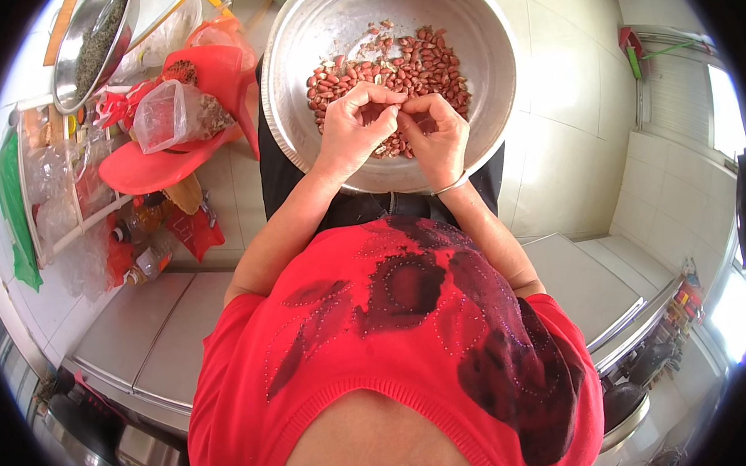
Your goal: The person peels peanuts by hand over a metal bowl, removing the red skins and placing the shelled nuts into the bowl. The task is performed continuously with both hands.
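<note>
A wide metal basin (488, 72) rests on the lap, with many red-skinned peanuts (425, 59) spread over its bottom, some pale bits of shell or kernel among them. Over the near half of the peanuts, my left hand (359, 130) and my right hand (434, 133) meet at the fingertips. Thumb and forefinger of each are pinched together on something very small, seemingly a peanut, mostly hidden by the fingers. A bracelet (451, 184) circles my right wrist.
Left of the basin stands a red plastic chair (158, 170) holding plastic bags (165, 117). Beyond it are a metal bowl of dark grains (60, 78) and a white rack (79, 227) with bags and bottles. Cabinets (575, 280) lie behind on both sides; a green-and-red brush or dustpan (633, 62) is at right.
</note>
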Motion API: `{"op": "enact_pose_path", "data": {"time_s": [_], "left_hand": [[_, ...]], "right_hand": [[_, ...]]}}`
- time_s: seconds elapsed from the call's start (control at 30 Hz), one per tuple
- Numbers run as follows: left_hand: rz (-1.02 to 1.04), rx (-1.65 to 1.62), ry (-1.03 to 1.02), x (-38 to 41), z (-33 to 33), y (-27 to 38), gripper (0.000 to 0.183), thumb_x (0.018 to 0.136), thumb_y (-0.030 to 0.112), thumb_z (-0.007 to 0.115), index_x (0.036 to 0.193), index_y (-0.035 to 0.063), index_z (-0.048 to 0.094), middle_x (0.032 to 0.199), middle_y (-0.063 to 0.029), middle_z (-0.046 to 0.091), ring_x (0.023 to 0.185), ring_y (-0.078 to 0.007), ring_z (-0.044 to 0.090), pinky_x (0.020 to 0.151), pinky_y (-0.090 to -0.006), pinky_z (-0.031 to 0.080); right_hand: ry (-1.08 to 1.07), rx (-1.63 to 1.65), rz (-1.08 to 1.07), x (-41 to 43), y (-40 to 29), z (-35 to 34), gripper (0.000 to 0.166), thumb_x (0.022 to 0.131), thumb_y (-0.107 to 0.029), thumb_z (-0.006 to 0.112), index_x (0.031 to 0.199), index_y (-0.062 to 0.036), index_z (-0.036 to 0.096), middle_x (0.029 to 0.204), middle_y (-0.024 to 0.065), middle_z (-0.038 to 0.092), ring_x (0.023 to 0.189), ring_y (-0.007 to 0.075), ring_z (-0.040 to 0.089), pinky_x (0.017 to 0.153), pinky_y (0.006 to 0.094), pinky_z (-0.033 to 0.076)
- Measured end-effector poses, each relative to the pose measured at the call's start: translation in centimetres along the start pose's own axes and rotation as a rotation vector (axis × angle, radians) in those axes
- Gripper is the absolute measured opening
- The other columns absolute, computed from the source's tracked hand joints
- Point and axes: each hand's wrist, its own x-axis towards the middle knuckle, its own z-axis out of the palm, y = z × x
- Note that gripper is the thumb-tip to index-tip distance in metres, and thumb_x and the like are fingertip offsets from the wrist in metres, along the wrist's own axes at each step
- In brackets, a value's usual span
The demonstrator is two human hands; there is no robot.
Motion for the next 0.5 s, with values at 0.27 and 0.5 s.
{"op": "enact_pose_path", "data": {"time_s": [0.27, 0.5], "left_hand": [[0.042, 0.074, -0.016, 0.1, -0.3, -1.2, 0.017, 0.088, -0.008, 0.058, 0.102, -0.0036, 0.066, 0.102, -0.0055, 0.063, 0.091, -0.009, 0.058, 0.081, -0.0229, 0.048], [-0.039, 0.003, 0.031, 0.0, -0.1, -0.7, 0.017, 0.087, -0.009, 0.056, 0.098, -0.0028, 0.067, 0.1, -0.0051, 0.064, 0.091, -0.0088, 0.059, 0.082, -0.0224, 0.048]], "right_hand": [[-0.004, -0.019, 0.003, -0.2, 0.1, 0.1, 0.014, 0.077, 0.002, 0.077, 0.084, -0.0014, 0.066, 0.078, 0.0057, 0.066, 0.067, 0.0118, 0.065, 0.06, 0.0254, 0.052], [-0.023, 0.027, 0.023, 0.0, 0.8, 0.2, 0.014, 0.079, 0.0, 0.077, 0.087, -0.0011, 0.065, 0.077, 0.0065, 0.068, 0.068, 0.0115, 0.065, 0.062, 0.025, 0.052]]}}
